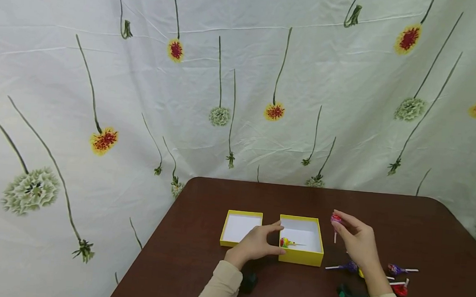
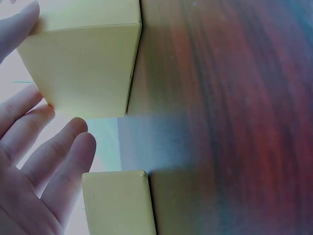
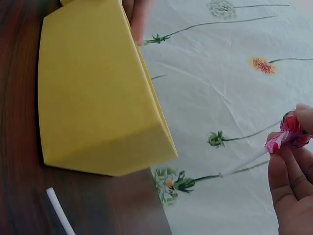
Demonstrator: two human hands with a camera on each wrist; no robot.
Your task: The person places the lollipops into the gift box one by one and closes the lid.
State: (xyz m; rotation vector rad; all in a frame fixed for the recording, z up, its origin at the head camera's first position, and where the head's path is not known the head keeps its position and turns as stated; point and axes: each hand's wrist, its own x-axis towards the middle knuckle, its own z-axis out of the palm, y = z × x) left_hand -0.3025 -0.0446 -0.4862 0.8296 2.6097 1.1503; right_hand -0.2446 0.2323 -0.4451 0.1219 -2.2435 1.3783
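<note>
Behind everything hangs a pale cloth printed with long-stemmed orange and white flowers (image 1: 184, 95), and before it stands my dark reddish-brown wooden table (image 1: 165, 271). On it sits an open yellow cardboard box (image 1: 301, 257) with a white inside; just to its left lies a shallow yellow cardboard tray (image 1: 241, 228), also white within.

My left hand (image 1: 258, 241) curves round the box's left wall, thumb at the near corner, fingers by the rim farther back. I'd press only enough to steady it, since thin card may bend.

My right hand (image 1: 357, 235) is narrow, thumb and fingertips pinching a pink-and-red wrapped lollipop (image 1: 336, 218), raised just right of the box, white stick down. A light pinch on the round head should do; carried low, that stick could catch the rim.

Inside the box, a yellow, red and green wrapped lollipop (image 1: 285, 242) lies near the left wall, stick pointing right: a handy guide for lining up sticks. Near my right wrist lie a purple-wrapped lollipop (image 1: 352, 266), another purple one (image 1: 395, 269) and a red-wrapped lollipop (image 1: 400, 291); I'd lift the forearm so my sleeve doesn't drag them.
</note>
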